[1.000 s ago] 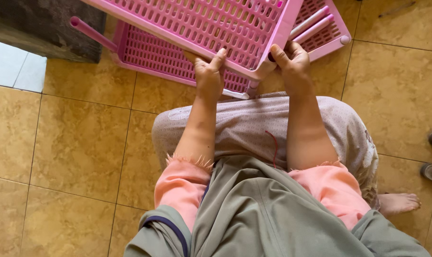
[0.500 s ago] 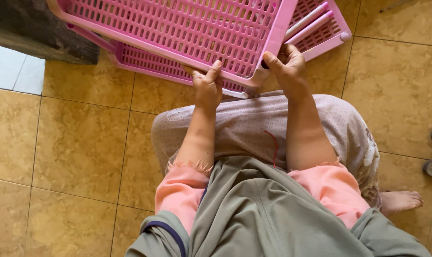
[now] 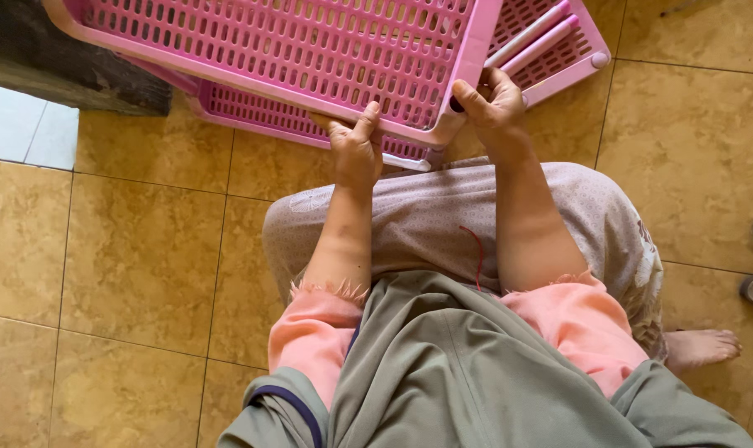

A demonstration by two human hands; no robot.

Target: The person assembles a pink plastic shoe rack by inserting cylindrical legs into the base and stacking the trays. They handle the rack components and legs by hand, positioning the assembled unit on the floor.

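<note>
Head view: my left hand point(image 3: 353, 148) and right hand point(image 3: 491, 106) pinched the pink slotted plastic shelf tray point(image 3: 293, 50); a second pink tray point(image 3: 310, 124) and loose pink plastic tubes point(image 3: 536, 37) lay unjoined at twelve o'clock.

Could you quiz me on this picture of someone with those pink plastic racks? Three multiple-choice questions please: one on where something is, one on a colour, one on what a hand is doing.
1. Where does the second pink tray lie?
A. on the tiled floor, under the held one
B. on the person's lap
C. against a wall

2. What colour are the person's sleeves?
A. blue
B. salmon pink
C. white

3. What is the left hand doing?
A. lying flat on the floor
B. gripping the near rim of the upper pink tray
C. holding a loose rod

Answers: 1 A, its slotted bottom shows on the floor tiles below the raised tray. 2 B, both cuffs at the forearms are salmon pink. 3 B, its thumb lies over the rim, while the right hand holds the tray's corner.
</note>
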